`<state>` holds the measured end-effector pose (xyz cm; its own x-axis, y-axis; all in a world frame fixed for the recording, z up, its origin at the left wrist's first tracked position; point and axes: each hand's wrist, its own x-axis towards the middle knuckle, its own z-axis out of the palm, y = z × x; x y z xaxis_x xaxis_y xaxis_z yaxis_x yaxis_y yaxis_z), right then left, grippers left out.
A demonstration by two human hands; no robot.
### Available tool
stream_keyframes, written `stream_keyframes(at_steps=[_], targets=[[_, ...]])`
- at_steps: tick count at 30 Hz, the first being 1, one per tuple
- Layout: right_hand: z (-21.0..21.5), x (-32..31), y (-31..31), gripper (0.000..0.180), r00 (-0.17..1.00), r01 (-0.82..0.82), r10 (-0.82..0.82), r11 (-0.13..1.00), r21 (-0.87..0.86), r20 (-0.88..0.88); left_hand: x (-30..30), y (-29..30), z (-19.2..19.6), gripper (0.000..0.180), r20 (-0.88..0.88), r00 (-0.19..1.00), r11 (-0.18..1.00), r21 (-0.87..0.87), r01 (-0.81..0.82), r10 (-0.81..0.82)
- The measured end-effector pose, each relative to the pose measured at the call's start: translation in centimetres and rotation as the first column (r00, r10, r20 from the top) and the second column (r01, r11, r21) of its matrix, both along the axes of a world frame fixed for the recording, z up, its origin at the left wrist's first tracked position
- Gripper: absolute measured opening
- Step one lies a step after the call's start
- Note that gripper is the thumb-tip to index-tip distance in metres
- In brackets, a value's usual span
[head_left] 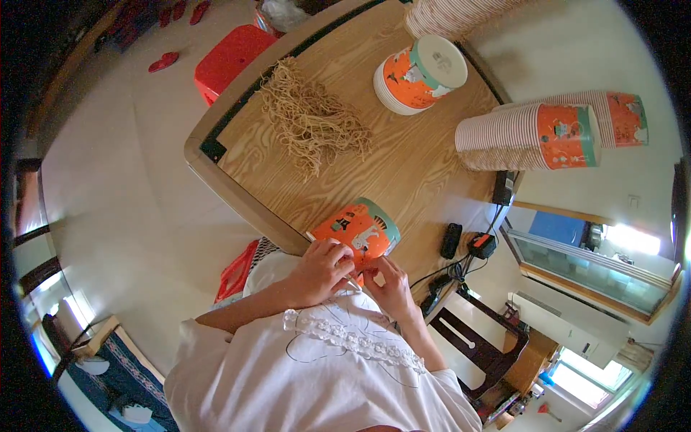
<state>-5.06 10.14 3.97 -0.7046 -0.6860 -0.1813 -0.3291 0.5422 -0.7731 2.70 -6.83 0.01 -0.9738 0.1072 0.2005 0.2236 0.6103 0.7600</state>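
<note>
An orange paper bucket with a green band lies on its side at the table's near edge, its pale rim toward the left. My left hand is closed at its near side, close to the rim, with the fingers curled. My right hand pinches at the same near side, fingertips close to the left ones. Anything thin between the fingertips is too small to make out. Beyond the bucket, a loose pile of tan twine lies on the wood-grain table.
A short stack of matching buckets stands at the back. Long nested stacks lie at the right, with twine along one side. Black adapters and cables sit at the right edge. A red stool stands past the left edge.
</note>
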Motion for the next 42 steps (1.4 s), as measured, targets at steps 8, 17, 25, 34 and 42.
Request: stream_keyframes(at_steps=[8, 17, 25, 34, 42], targets=[[-0.4, -0.2, 0.4, 0.015, 0.995, -0.095, 0.095, 0.995, -0.029, 0.018, -0.3, -0.2, 0.1, 0.012, -0.028, 0.997, 0.997, -0.041, 0.073, -0.074], [-1.1, -0.6, -0.5, 0.014, 0.984, -0.021, 0.018, 1.000, -0.013, -0.175, -0.8, -0.5, -1.0, 0.011, -0.109, 0.994, 0.998, 0.049, 0.028, -0.022], [-0.8, -1.8, 0.3, 0.015, 0.987, 0.152, -0.154, 0.987, 0.057, 0.043, -0.8, -0.6, -0.9, 0.013, -0.106, 0.994, 0.996, 0.088, -0.007, 0.017], [-0.9, -2.1, 0.0, 0.014, 0.998, 0.050, -0.049, 0.999, -0.005, 0.036, -0.5, -0.7, -1.3, 0.013, -0.090, 0.996, 0.999, 0.024, 0.032, -0.030], [-1.1, -2.1, -0.2, 0.012, 0.996, 0.077, -0.078, 0.997, 0.022, 0.039, -0.5, -0.8, -1.3, 0.015, -0.080, 0.996, 0.999, 0.014, 0.037, -0.036]])
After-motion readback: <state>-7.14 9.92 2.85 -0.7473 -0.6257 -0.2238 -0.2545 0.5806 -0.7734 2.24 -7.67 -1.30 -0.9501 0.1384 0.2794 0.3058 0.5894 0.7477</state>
